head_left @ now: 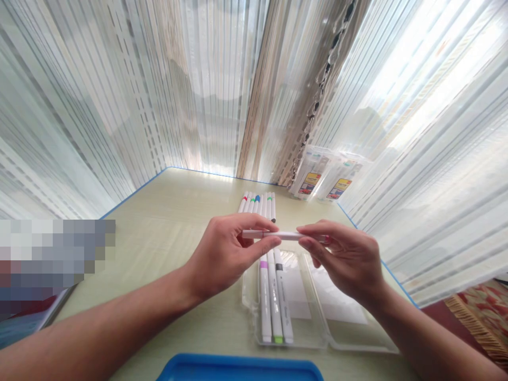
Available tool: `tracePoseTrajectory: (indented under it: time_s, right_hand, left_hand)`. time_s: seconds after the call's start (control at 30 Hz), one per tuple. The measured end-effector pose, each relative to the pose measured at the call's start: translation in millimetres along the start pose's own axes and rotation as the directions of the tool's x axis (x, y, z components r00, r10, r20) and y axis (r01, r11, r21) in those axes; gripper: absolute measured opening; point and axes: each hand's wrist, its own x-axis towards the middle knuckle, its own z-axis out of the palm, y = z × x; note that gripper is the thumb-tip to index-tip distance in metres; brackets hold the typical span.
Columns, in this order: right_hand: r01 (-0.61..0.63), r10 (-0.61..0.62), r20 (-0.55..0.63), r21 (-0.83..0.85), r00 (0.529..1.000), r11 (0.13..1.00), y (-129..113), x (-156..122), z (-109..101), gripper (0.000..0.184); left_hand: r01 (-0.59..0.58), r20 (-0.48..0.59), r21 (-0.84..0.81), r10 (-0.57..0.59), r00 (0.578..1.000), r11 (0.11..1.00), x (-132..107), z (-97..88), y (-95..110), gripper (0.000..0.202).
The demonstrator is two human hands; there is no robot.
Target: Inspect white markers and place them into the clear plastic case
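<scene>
Both hands hold one white marker pen (286, 235) level above the table. My left hand (230, 254) pinches its left end between thumb and fingers. My right hand (341, 259) pinches the right end, where a pink cap shows. Beneath them lies an open clear plastic case (317, 338) with three markers (274, 296) in its left half. Several more markers (257, 203) lie in a row farther back on the table.
Two clear marker packs (329, 177) lean against the striped sheer curtain at the back right. A blue tray edge (238, 368) shows at the near edge. A blurred patch and a book corner (27, 323) sit at the left. The pale table (166, 222) has blue edging.
</scene>
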Motion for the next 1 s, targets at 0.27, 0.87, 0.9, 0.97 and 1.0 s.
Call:
tracePoseTrajectory:
  time_s: [0.27,0.87,0.9,0.97,1.0]
  right_hand:
    - [-0.101,0.116,-0.084,0.168,0.990,0.981,-1.8,5.0,2.6,0.010]
    - [-0.148,0.181,-0.133,0.227,0.974,0.963,-0.7,4.9,4.3,0.014]
    - [-0.148,0.184,-0.140,0.230,0.973,0.962,-0.5,4.8,4.3,0.014]
    - [-0.147,0.184,-0.148,0.233,0.972,0.961,-0.4,4.9,4.1,0.014]
    - [-0.144,0.182,-0.150,0.231,0.972,0.962,-0.4,5.1,4.0,0.014]
  left_hand:
    - [0.075,-0.069,-0.048,-0.079,0.994,0.996,2.9,-3.9,-0.1,0.019]
    - [0.117,-0.092,-0.206,-0.138,0.986,0.972,7.2,-5.5,-3.0,0.024]
    - [0.119,-0.090,-0.205,-0.140,0.986,0.972,6.8,-5.5,-2.4,0.024]
    - [0.123,-0.090,-0.197,-0.143,0.986,0.973,6.1,-5.4,-1.2,0.024]
    - [0.121,-0.092,-0.188,-0.140,0.986,0.975,5.9,-5.3,-0.7,0.024]
